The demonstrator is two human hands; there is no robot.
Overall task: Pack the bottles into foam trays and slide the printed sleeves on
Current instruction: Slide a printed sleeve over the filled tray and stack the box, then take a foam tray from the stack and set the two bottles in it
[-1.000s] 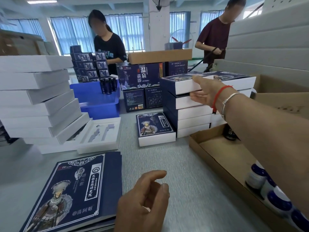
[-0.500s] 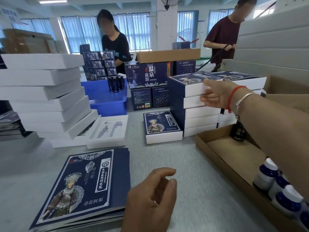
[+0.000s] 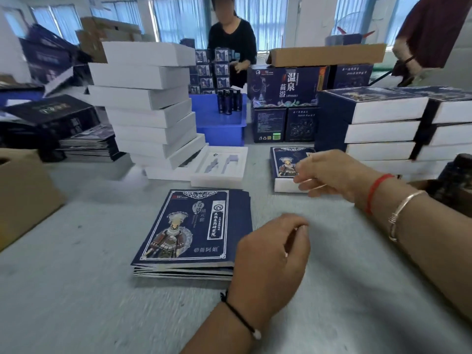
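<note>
Navy printed sleeves (image 3: 191, 233), flattened, lie stacked near centre on the grey table (image 3: 76, 290), likely so the top one can be drawn off without a reach.

Head view, items as found:

- Left hand (image 3: 270, 254): near, just right of the sleeve stack, fingers loosely curled, holding nothing; seemingly poised to take a sleeve.
- Right hand (image 3: 329, 175): further off, over the near right corner of one sleeved box (image 3: 288, 164) lying flat; fingers relaxed and part-spread, nothing gripped. Whether it touches the box cannot be told.
- Open foam tray (image 3: 219, 167): far centre, cavities up and unfilled, set beside the tall stack of white trays (image 3: 148, 103) that feeds it.
- Finished boxes (image 3: 378, 123): stacked far right, sleeves on, kept clear of the working patch.
- Dark bottles (image 3: 228, 100): upright on a blue crate (image 3: 222, 129), far centre; more dark bottles appear at the right edge, blurred.
- Brown carton (image 3: 23, 190): left edge.
- Two other people work at the far side.

Judged stage: one box done, next tray awaits bottles.
</note>
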